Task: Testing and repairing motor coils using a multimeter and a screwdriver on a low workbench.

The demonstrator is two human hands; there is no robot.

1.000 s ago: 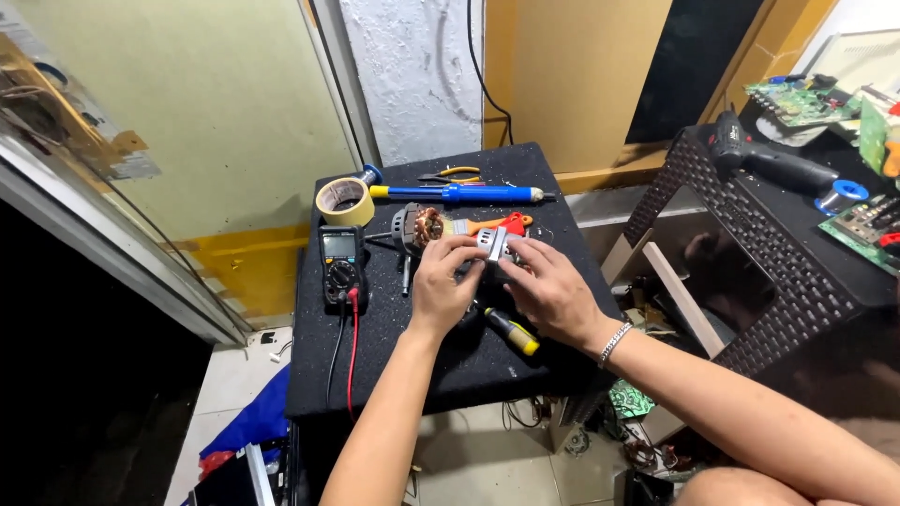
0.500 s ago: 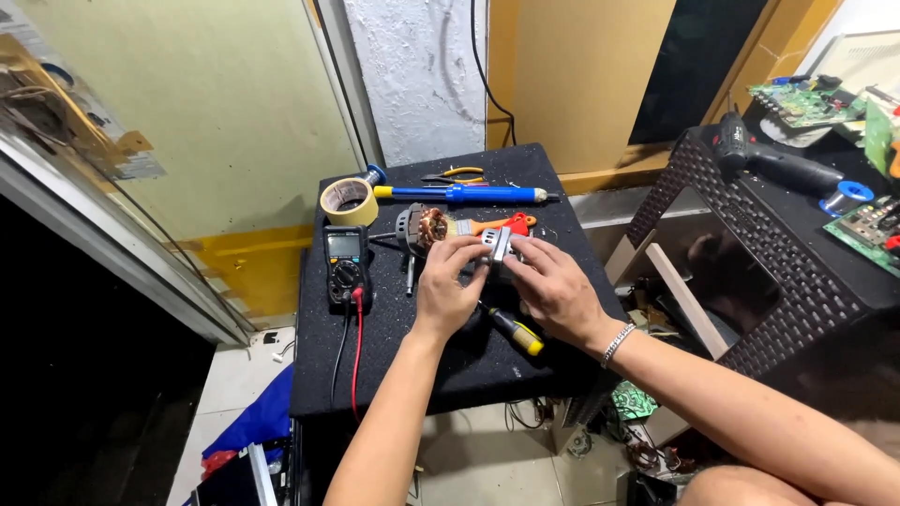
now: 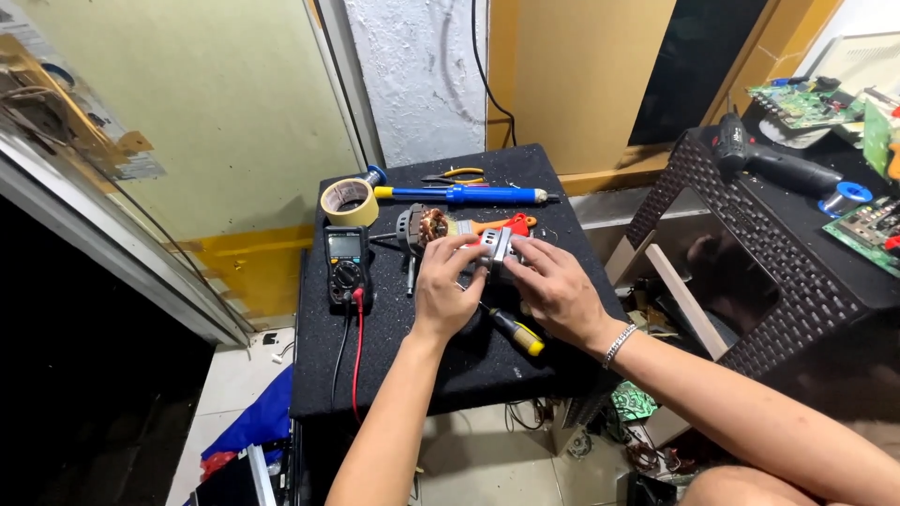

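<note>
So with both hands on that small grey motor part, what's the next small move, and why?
Probably steady the grey part with the left hand and free the right hand to pick up the yellow-handled screwdriver. Both hands grip the part now, and the screwdriver lies unheld on the black table just below them.

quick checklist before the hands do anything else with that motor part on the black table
1. Left hand on the grey motor part: ok.
2. Right hand on the part too: ok.
3. Part over the black table, not past its edge: ok.
4. Yellow-handled screwdriver within reach, under the hands: ok.
5. Multimeter leads away from the hands: ok.
6. Firmness of the grip on the part: cannot tell.
</note>
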